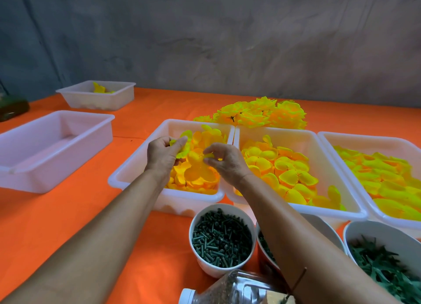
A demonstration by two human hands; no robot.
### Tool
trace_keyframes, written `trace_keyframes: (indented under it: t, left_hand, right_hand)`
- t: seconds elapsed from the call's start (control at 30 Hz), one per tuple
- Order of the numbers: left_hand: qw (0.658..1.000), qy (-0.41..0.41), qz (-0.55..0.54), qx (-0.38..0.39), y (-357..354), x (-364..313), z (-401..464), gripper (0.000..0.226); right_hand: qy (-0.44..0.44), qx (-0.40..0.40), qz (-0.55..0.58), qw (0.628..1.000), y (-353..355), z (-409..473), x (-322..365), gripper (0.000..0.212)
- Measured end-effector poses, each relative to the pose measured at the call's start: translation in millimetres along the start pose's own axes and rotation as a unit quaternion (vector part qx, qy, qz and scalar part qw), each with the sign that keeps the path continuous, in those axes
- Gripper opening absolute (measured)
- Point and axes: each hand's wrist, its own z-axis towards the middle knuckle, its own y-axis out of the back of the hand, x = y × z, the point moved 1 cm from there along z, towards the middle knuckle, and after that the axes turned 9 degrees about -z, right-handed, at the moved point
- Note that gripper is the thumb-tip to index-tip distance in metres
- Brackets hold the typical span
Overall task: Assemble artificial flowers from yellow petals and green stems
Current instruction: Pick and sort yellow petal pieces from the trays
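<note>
No text, label, brand, number or sign can be read anywhere in the view.
</note>
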Motion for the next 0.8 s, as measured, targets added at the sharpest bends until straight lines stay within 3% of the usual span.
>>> trace_keyframes:
  t: [0.17, 0.33, 0.47, 0.57, 0.8]
  left_hand:
    - [0.996, 0.018, -0.082, 0.022, 0, -3, 0, 0.013]
    - [0.992, 0.029, -0.07, 0.101, -5, -2, -3, 0.011]
    - [0.985, 0.022, -0.044, 0.164, -8, -2, -8, 0.007]
    - [0.986, 0.023, -0.03, 0.163, -8, -1, -9, 0.008]
    - [0.989, 0.009, -0.001, 0.148, -6, -1, -7, 0.015]
  right_hand:
    - [0.005, 0.034, -0.054, 0.998, 1, -2, 0, 0.027]
    - [-0.044, 0.024, 0.065, 0.997, 3, -2, 3, 0.049]
    - [-0.029, -0.017, 0.189, 0.981, 8, -5, 6, 0.02]
    - [-0.035, -0.043, 0.243, 0.969, 10, -3, 2, 0.009]
    - [-0.088, -0.103, 0.247, 0.96, 11, -1, -1, 0.024]
